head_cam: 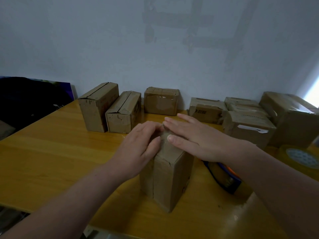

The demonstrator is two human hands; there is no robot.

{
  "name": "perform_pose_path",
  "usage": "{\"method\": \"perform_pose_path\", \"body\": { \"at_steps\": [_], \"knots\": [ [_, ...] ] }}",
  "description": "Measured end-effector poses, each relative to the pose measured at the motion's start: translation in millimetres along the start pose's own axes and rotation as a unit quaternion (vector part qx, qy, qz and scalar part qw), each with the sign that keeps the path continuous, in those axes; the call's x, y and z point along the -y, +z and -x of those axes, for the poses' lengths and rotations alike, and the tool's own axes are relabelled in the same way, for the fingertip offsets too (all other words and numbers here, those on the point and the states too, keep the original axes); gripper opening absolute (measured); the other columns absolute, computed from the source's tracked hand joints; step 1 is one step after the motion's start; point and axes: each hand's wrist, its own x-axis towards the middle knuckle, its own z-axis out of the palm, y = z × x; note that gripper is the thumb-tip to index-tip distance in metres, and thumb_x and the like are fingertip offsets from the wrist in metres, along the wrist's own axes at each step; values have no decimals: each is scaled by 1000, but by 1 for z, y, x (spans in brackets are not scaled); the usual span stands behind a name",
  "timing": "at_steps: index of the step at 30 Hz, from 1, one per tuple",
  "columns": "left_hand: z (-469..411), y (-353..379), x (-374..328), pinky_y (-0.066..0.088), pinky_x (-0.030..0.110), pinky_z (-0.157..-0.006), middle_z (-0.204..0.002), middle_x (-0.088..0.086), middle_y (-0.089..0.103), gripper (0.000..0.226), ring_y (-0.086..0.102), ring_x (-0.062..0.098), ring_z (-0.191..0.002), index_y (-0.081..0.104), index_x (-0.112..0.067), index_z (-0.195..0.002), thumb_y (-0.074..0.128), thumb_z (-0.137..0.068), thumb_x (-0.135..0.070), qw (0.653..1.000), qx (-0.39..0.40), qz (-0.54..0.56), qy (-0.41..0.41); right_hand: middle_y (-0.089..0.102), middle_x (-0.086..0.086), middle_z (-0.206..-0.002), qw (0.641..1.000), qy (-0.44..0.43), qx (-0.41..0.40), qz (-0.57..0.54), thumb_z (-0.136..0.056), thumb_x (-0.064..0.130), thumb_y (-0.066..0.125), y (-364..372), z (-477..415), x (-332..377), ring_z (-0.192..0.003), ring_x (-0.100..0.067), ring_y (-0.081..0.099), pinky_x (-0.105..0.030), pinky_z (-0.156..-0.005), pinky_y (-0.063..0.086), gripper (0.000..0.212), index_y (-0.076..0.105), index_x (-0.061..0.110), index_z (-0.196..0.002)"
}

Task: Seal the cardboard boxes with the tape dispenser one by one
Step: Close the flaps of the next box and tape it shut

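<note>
One box (165,178) mid-seal, I judged: left hand (138,145) curled over its top, right hand (193,140) pressed flat; tape dispenser (224,178) lay at 3 o'clock; pair (110,109) at 11 looked untaped

A cardboard box (165,178) stands on end on the yellow table (51,152), and both hands are on its top. The left hand (138,145) curls its fingers over the top's left side, while the right hand (193,138) lies flat with its fingers straight, their tips just beside the left fingertips. Behind the right fingers, under the wrist, lies the tape dispenser (222,178). Beyond the fingertips, well apart from them, more boxes (161,102) line the wall.
</note>
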Motion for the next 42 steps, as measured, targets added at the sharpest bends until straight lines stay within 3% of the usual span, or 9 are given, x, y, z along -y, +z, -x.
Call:
{"method": "perform_pose_path", "body": {
  "at_steps": [11,18,22,25,28,31,34,38,42],
  "knots": [
    [2,1,-10,44,32,-79,-108,-4,56,54,46,8,-95,54,-20,-117,19,-87,-49,999,-6,-35,-18,9,30,-154,999,-8,-37,-26,-82,76,2,11,19,-5,-143,3,-9,-46,-117,18,77,16,41,-149],
    [3,0,-9,36,16,-79,-110,-8,53,57,40,0,-95,52,-22,-119,17,-85,-50,999,-2,-37,-22,37,30,-143,989,9,-137,-46,-81,73,13,15,45,-9,-139,5,15,-36,-109,30,73,41,40,-140],
    [5,0,-12,35,14,-80,-108,-12,51,56,40,-1,-96,52,-23,-119,17,-85,-50,999,-2,-34,-17,61,14,-111,972,25,-226,-51,-82,66,28,16,53,-7,-107,-1,47,-23,-78,42,61,63,35,-122],
    [5,-1,-12,34,11,-83,-110,-13,51,57,41,-1,-99,52,-23,-120,17,-85,-50,999,-2,-23,-26,62,7,-78,938,30,-343,-28,-86,55,39,17,53,-6,-74,-5,52,-19,-57,38,46,75,27,-95],
    [5,1,-11,33,8,-84,-116,-13,50,55,40,-5,-103,50,-22,-125,21,-87,-50,999,-9,-11,-30,68,3,-111,937,74,-340,-20,-89,54,37,21,49,1,-98,-10,57,-22,-77,44,51,66,25,-120],
    [6,3,-16,37,20,-84,-127,-9,47,46,38,-5,-107,39,-22,-139,32,-99,-43,996,-37,-31,-73,37,7,-150,968,110,-214,-76,-96,54,28,31,45,9,-138,-11,33,-33,-113,24,56,37,27,-144],
    [7,5,-23,43,24,-77,-124,-6,55,51,45,2,-100,33,-24,-144,33,-97,-42,991,-72,-30,-110,36,6,-151,957,107,-232,-137,-100,40,38,31,39,17,-139,-11,30,-22,-107,18,47,39,24,-144],
    [2,8,-23,49,32,-91,-128,-6,53,54,49,5,-108,30,-23,-146,46,-96,-34,988,-117,10,-105,46,3,-143,919,53,-354,-165,-93,23,58,27,29,20,-128,-8,41,-24,-101,42,44,51,15,-136],
    [8,19,-8,46,23,-87,-127,-1,57,67,50,4,-107,20,-24,-149,56,-92,-23,984,-97,40,-146,60,-2,-127,921,-2,-379,-89,-90,14,62,37,23,22,-113,-9,52,-21,-89,48,29,66,12,-119]
  ]
}}
